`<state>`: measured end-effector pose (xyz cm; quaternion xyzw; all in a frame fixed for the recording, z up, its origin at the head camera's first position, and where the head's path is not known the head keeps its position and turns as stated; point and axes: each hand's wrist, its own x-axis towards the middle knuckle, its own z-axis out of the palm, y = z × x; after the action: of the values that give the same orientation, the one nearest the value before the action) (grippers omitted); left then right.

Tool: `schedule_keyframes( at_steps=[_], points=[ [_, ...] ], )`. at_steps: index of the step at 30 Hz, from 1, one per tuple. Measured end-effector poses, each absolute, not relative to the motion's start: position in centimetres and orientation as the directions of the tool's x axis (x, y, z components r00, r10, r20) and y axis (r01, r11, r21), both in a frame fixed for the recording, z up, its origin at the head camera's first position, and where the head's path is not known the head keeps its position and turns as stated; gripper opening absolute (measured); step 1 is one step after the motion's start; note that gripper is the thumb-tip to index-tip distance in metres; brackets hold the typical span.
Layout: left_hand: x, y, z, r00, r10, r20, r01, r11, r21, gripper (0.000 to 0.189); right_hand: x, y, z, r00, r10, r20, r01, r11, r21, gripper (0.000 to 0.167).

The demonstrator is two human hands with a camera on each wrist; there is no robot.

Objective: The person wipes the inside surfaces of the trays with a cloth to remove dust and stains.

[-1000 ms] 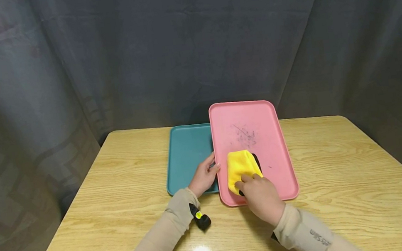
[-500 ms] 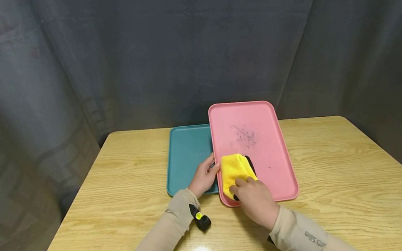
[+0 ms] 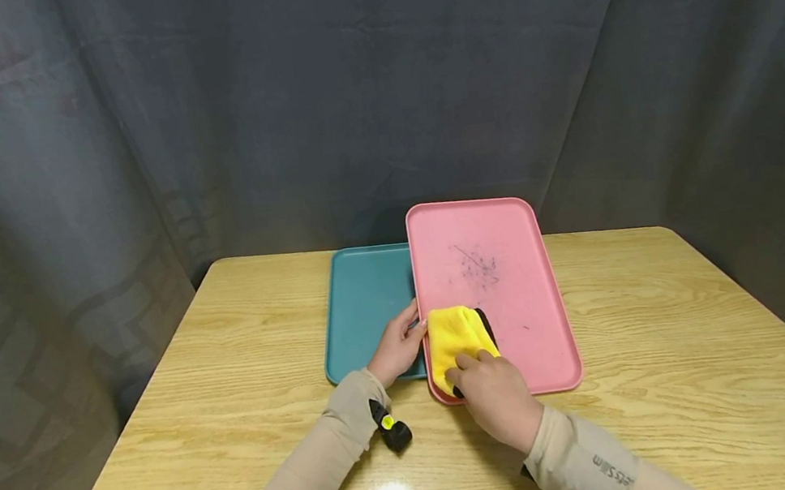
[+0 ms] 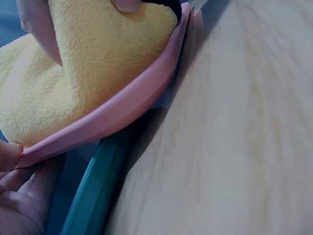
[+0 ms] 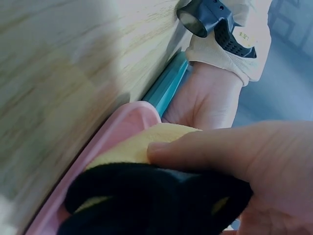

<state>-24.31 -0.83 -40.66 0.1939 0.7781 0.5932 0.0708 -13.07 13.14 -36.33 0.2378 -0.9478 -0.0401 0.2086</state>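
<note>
A pink tray (image 3: 516, 295) has dark scribble marks near its middle and a small dark mark lower right. My left hand (image 3: 399, 345) grips its left rim, thumb on top and fingers underneath, as the left wrist view shows. In my right hand (image 3: 503, 399) is a folded yellow cloth (image 3: 457, 339) with black edging, pressed on the tray's lower left corner. The right wrist view shows the thumb lying along the cloth (image 5: 142, 142). Part of the tray's near left rim is hidden beneath the cloth.
A teal tray (image 3: 363, 306) lies on the wooden table (image 3: 263, 326), its right part covered by the pink tray. A dark grey curtain (image 3: 375, 100) hangs behind the table. A black wrist camera (image 3: 395, 434) is strapped at the left sleeve.
My right hand has slid the yellow cloth left and slightly toward me, up to the pink tray's left rim. The left hand keeps its grip in nearly the same place.
</note>
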Motion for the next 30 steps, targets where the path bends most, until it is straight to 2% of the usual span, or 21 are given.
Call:
schedule_keyframes(
  at_steps=[16, 24, 30],
  points=[
    [-24.1, -0.8, -40.4, -0.916, 0.381, 0.127, 0.217, 0.205, 0.954, 0.051, -12.6, 13.1, -36.3, -0.793, -0.488, 0.364, -0.441, 0.873, 0.21, 0.016],
    [-21.8, -1.2, -37.2, -0.907, 0.398, 0.137, 0.232, 0.201, 0.952, 0.05, -12.4, 13.2, -36.3, -0.811, -0.49, 0.319, -0.444, 0.871, 0.209, 0.016],
    [-21.6, -1.3, -36.8, -0.906, 0.402, 0.133, 0.232, 0.209, 0.95, 0.05, -12.4, 13.2, -36.2, -0.833, -0.473, 0.285, -0.436, 0.88, 0.187, 0.016]
  ],
)
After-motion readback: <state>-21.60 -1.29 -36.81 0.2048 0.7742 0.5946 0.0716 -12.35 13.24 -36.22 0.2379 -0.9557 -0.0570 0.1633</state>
